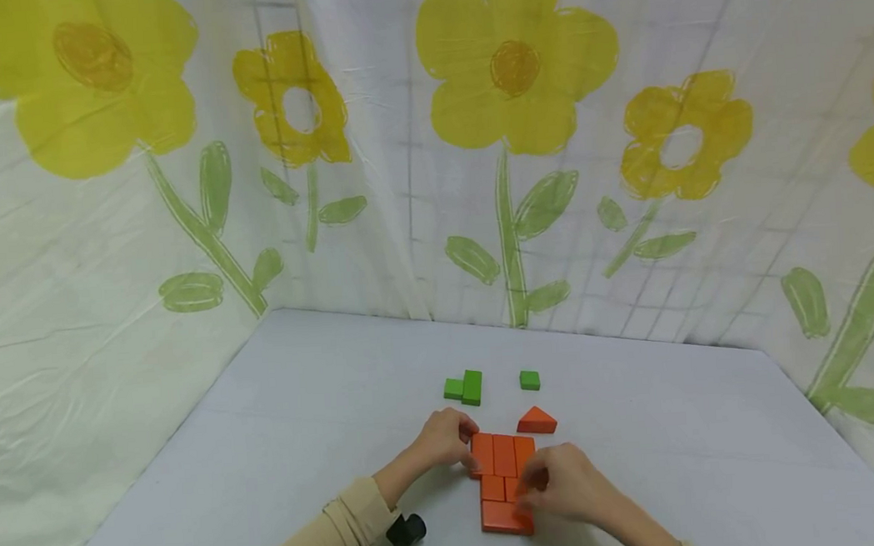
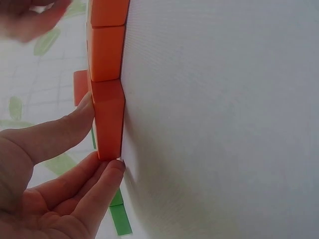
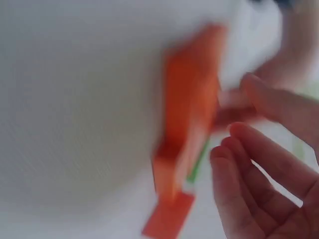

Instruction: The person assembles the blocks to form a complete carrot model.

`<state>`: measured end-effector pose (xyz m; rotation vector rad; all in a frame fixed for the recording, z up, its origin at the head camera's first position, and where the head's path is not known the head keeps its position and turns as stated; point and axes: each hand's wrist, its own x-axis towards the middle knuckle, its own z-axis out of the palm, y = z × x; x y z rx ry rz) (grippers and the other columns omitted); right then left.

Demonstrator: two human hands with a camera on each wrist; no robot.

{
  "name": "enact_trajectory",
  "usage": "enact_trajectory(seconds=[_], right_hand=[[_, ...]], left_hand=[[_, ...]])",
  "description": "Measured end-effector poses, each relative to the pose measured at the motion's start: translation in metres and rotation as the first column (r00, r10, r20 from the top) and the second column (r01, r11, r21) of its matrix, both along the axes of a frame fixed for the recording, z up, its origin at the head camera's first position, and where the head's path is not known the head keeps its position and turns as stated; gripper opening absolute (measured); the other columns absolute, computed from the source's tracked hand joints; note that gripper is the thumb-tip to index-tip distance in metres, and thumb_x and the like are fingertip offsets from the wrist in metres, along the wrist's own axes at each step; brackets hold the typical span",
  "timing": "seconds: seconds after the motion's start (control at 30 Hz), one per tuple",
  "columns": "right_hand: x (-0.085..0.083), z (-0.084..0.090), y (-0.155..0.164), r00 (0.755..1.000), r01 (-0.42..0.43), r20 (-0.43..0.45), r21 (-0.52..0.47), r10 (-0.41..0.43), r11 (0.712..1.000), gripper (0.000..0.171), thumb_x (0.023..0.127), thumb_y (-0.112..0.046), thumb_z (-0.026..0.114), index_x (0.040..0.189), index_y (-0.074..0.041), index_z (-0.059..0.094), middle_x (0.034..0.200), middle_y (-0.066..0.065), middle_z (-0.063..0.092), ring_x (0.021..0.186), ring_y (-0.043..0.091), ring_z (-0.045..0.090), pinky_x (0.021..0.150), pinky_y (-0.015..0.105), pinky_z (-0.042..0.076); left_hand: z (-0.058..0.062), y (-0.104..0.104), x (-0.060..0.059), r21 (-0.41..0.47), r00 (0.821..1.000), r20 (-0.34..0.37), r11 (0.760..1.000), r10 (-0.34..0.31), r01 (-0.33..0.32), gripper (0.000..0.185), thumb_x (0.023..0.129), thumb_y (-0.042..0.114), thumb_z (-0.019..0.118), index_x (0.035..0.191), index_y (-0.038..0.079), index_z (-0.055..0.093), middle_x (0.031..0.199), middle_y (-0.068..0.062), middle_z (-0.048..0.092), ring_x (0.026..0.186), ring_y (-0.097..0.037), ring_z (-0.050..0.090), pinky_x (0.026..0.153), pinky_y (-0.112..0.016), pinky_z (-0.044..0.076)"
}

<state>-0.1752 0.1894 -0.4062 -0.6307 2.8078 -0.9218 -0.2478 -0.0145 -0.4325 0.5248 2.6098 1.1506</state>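
Several orange blocks lie flat and pressed together: upright ones side by side at the far end, small ones (image 1: 493, 487) in the middle and a wider block (image 1: 500, 517) at the near end. My left hand (image 1: 444, 436) pinches the far-left upright block (image 1: 482, 451). In the left wrist view, its thumb lies on that block's top edge and its fingertips meet the far end. Over the right side of the group hovers my right hand (image 1: 568, 484), blurred, fingers loosely bent with nothing between them in the right wrist view.
An orange triangular block (image 1: 538, 422) lies just beyond the group. Farther back are a tall green block (image 1: 472, 388) beside a small green one (image 1: 453, 388), and another green block (image 1: 529, 380) to the right. A black object (image 1: 406, 532) is by the left sleeve. A flowered curtain (image 1: 377, 268) borders the table.
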Motion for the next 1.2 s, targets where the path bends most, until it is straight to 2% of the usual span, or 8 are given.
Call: enact_trajectory(seconds=[0.13,0.23,0.43,0.53,0.67,0.83,0.93,1.2], right_hand=[[-0.028,0.005,0.016,0.969,0.241,-0.047,-0.047,-0.243,0.969,0.007,0.085,-0.011,0.073,0.082,-0.005,0.07,0.07,-0.001,0.065,0.061,0.011,0.056,0.053,0.027,0.046],[-0.046,0.004,0.021,0.922,0.386,-0.054,0.044,-0.383,0.922,0.015,0.09,-0.013,0.067,0.084,0.001,0.065,0.064,0.003,0.06,0.054,0.014,0.055,0.051,0.028,0.044],[-0.067,0.001,0.002,0.881,0.468,-0.064,0.266,-0.469,0.843,0.045,0.091,-0.04,0.065,0.083,0.005,0.06,0.061,0.007,0.053,0.054,0.02,0.053,0.05,0.03,0.041],[-0.071,0.0,-0.007,0.869,0.486,-0.081,0.318,-0.488,0.814,0.046,0.086,-0.043,0.069,0.076,0.001,0.061,0.062,0.006,0.051,0.056,0.02,0.051,0.049,0.029,0.041],[-0.076,-0.001,-0.005,0.876,0.479,-0.1,0.284,-0.471,0.831,0.033,0.081,-0.026,0.071,0.065,-0.005,0.052,0.06,0.003,0.043,0.055,0.019,0.045,0.049,0.027,0.035],[-0.078,0.001,0.008,0.902,0.432,-0.096,0.164,-0.422,0.887,0.019,0.07,-0.009,0.069,0.082,0.003,0.059,0.067,0.006,0.055,0.061,0.021,0.05,0.054,0.031,0.042],[-0.076,0.001,0.014,0.903,0.429,-0.072,0.111,-0.423,0.897,0.032,0.07,-0.007,0.073,0.096,0.007,0.063,0.075,0.009,0.065,0.065,0.022,0.058,0.059,0.034,0.048],[-0.073,-0.002,0.029,0.905,0.425,-0.017,0.044,-0.424,0.904,0.02,0.069,-0.007,0.077,0.085,0.003,0.071,0.077,0.006,0.067,0.068,0.019,0.058,0.059,0.033,0.049]], left_hand=[[0.0,0.001,0.0,0.004,1.0,0.007,1.0,0.009,-0.009,0.038,0.067,-0.001,0.086,0.101,-0.004,0.069,0.083,-0.004,0.063,0.076,-0.016,0.053,0.071,-0.031,0.05],[0.0,0.001,0.001,0.003,1.0,0.01,1.0,0.009,-0.009,0.038,0.067,-0.002,0.086,0.101,-0.005,0.069,0.081,-0.004,0.061,0.075,-0.016,0.052,0.069,-0.03,0.049],[0.001,0.0,0.001,0.01,1.0,0.011,1.0,0.004,-0.004,0.038,0.067,-0.002,0.085,0.101,-0.005,0.069,0.078,-0.003,0.058,0.073,-0.016,0.049,0.065,-0.027,0.046],[0.001,0.0,-0.001,0.013,1.0,0.012,1.0,0.003,-0.003,0.038,0.067,-0.003,0.085,0.101,-0.005,0.069,0.079,-0.003,0.059,0.073,-0.016,0.049,0.065,-0.028,0.046],[0.0,0.0,-0.002,0.023,1.0,0.007,1.0,-0.004,0.004,0.038,0.066,-0.004,0.085,0.1,-0.006,0.069,0.079,-0.003,0.06,0.072,-0.015,0.05,0.065,-0.027,0.047],[-0.001,0.001,-0.002,0.029,1.0,-0.003,1.0,-0.007,0.007,0.038,0.065,-0.004,0.085,0.099,-0.006,0.069,0.079,-0.003,0.061,0.073,-0.014,0.051,0.066,-0.027,0.047],[0.0,0.0,-0.001,0.028,1.0,-0.001,1.0,-0.009,0.009,0.038,0.065,-0.004,0.085,0.1,-0.006,0.069,0.079,-0.004,0.061,0.073,-0.014,0.051,0.067,-0.027,0.048],[0.001,0.0,0.0,0.023,1.0,0.007,1.0,-0.002,0.002,0.037,0.066,-0.003,0.084,0.1,-0.006,0.069,0.08,-0.004,0.061,0.074,-0.015,0.051,0.067,-0.028,0.048]])
